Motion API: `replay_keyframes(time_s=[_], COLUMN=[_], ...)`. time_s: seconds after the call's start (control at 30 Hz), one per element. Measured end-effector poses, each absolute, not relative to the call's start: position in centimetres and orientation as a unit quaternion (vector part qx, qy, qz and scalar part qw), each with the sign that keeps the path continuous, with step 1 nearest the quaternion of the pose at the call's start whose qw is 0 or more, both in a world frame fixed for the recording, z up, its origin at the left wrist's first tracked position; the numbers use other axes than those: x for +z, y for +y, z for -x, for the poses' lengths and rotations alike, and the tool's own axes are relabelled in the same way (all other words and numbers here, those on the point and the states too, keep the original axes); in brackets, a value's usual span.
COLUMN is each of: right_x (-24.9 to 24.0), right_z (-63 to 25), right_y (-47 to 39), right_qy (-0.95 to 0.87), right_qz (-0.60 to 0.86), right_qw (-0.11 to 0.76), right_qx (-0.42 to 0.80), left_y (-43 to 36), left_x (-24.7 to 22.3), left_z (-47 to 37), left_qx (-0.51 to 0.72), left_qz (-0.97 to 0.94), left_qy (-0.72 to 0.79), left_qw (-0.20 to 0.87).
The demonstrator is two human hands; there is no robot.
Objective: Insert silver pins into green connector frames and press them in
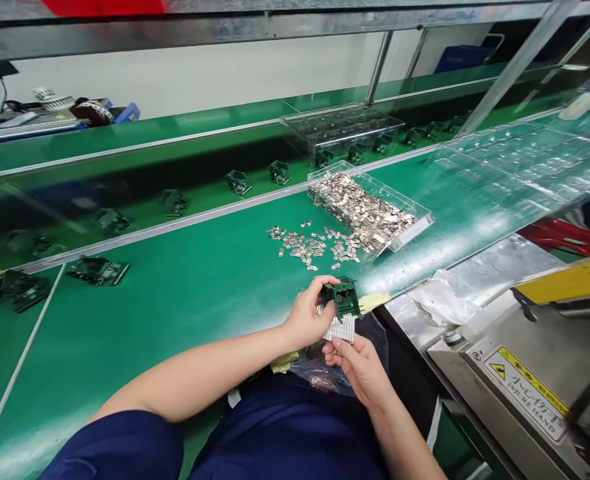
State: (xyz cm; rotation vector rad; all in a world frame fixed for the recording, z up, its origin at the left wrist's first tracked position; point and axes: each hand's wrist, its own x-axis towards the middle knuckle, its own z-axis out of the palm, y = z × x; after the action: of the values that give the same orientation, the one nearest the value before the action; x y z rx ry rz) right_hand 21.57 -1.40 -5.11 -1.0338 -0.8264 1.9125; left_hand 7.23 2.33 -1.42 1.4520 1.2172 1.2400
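At a green tabletop (189,293), a person's left hand (309,317) grips a dark-green part (345,299); the right hand (362,367) pinches a white gridded sheet (343,329).

Green housings (345,298): 1 held at 5 o'clock, 10+ others 9-to-2; metal-filled tray (413,231): 1, at 2.

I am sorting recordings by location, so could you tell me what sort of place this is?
Probably a factory assembly line: similar green parts lie in a row, a clear tray holds many small metal pieces, and a machine at the right carries a hand-injury warning label.
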Motion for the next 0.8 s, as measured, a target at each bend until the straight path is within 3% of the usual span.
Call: replay_keyframes(time_s=[0.5, 0.63, 0.8], right_x=[-8.7, -6.0, -0.5], right_z=[-22.9, -25.9, -26.4], right_y=[-1.0, -1.9, -1.8], right_qy=[-0.414, -0.514, -0.6], right_qz=[0.543, 0.56, 0.528], right_qw=[0.35, 0.354, 0.453], right_qx=[0.641, 0.544, 0.394], left_y=[3.6, 4.3, 2.2], left_x=[-1.6, -1.9, -1.6], left_z=[-7.4, -7.6, -7.7], left_qx=[0.485, 0.528, 0.545], left_qz=[-0.605, -0.573, -0.54], left_qy=[0.496, 0.476, 0.44], left_qw=[0.389, 0.408, 0.467])
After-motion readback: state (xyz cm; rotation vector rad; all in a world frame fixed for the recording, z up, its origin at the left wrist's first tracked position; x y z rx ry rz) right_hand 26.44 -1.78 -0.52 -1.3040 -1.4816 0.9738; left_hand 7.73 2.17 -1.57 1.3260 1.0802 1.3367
